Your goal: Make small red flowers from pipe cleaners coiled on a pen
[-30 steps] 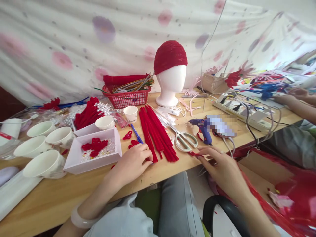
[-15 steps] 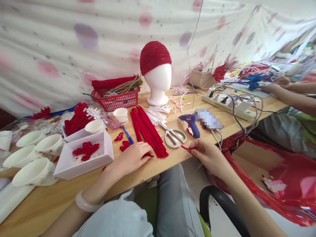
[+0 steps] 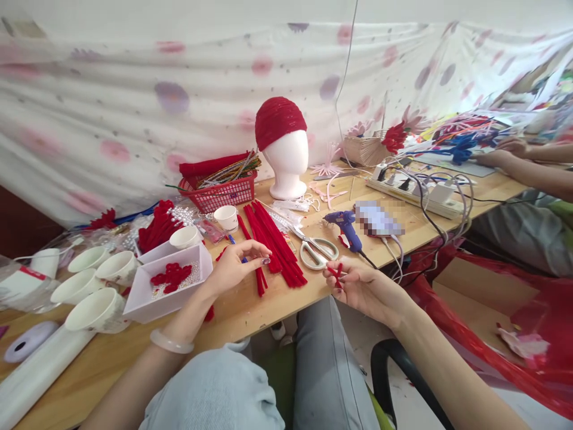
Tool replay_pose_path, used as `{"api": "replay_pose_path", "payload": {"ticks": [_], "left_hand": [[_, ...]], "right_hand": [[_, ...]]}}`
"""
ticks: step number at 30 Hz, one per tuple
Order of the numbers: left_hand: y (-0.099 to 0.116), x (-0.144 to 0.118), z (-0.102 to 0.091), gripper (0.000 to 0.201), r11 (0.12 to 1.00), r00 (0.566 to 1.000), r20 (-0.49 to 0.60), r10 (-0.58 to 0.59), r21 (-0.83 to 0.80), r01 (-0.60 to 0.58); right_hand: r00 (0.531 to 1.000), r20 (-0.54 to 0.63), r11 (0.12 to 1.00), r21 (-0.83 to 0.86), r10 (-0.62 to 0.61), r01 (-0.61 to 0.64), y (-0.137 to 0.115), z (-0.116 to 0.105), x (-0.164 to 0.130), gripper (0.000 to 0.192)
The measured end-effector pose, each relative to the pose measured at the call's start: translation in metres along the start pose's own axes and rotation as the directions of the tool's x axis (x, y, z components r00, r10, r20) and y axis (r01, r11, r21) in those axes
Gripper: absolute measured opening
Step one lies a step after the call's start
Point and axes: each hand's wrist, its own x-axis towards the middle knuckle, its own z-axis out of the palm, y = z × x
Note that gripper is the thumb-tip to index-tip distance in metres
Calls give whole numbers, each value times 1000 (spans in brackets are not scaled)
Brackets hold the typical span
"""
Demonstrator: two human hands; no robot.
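My right hand (image 3: 360,286) is raised over the table's front edge, pinching a short piece of red chenille stem (image 3: 336,276) that looks crossed or looped. To its left, my left hand (image 3: 239,266) hovers over the table with thumb and fingers apart and nothing visible in it. Between the hands lie long red chenille stems (image 3: 284,254) in bundles. Scissors with pale handles (image 3: 316,254) rest beside them, close to my right fingertips. A blue pen (image 3: 231,239) is partly hidden behind my left hand.
A blue glue gun (image 3: 347,230) and a power strip (image 3: 414,197) with cables lie to the right. At left stand a white box (image 3: 168,307) of beads and red pieces and several paper cups (image 3: 96,310). A foam head (image 3: 289,164) and red basket (image 3: 219,197) stand behind.
My left hand has lifted off the stems and its fingers have spread. My right hand has turned palm up, and the red piece in it now appears crossed. The view has tilted slightly upward.
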Motion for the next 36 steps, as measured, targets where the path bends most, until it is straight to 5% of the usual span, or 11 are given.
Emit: {"api": "replay_pose_path", "payload": {"ticks": [3, 9, 11, 17, 23, 26, 30, 31, 33, 35, 36], "left_hand": [[1, -3, -1, 10, 1000, 1000, 6, -1, 23, 1], [3, -3, 9, 14, 991, 997, 36, 75, 112, -79], [2, -4, 12, 16, 978, 990, 32, 134, 159, -137], [-4, -21, 10, 21, 907, 951, 51, 304, 291, -305], [-8, -32, 18, 27, 896, 936, 42, 348, 280, -346], [-8, -33, 20, 38, 955, 964, -29, 264, 149, -257], [-6, -34, 9, 34, 982, 991, -134, 9, -187, -34], [-4, -34, 5, 30, 962, 989, -144, -36, -273, -5], [2, -36, -2, 21, 918, 985, -155, -80, -397, 12], [11, -38, -5, 18, 892, 991, -117, -63, -451, 4], [16, -39, -5, 18, 893, 995, -94, -40, -450, -6]], "right_hand": [[993, 8, 956, -270, -115, 113, -1, 8, 0, 24], [957, 62, 655, -717, -283, 239, 20, 40, 16, 15], [944, 96, 474, -846, -315, 244, 27, 54, 24, 6], [946, 86, 123, -984, -313, 130, 38, 78, 36, 4], [940, 80, 25, -995, -330, 94, 46, 77, 40, 11], [933, 94, 48, -992, -347, 118, 43, 73, 37, 13], [910, 115, 140, -973, -397, 184, 31, 66, 29, 13], [904, 126, 217, -949, -408, 230, 28, 66, 27, 15], [912, 149, 523, -779, -381, 346, 27, 69, 25, 21], [942, 186, 861, -385, -280, 332, 32, 77, 23, 26], [955, 210, 952, -178, -211, 249, 36, 83, 23, 28]]}}
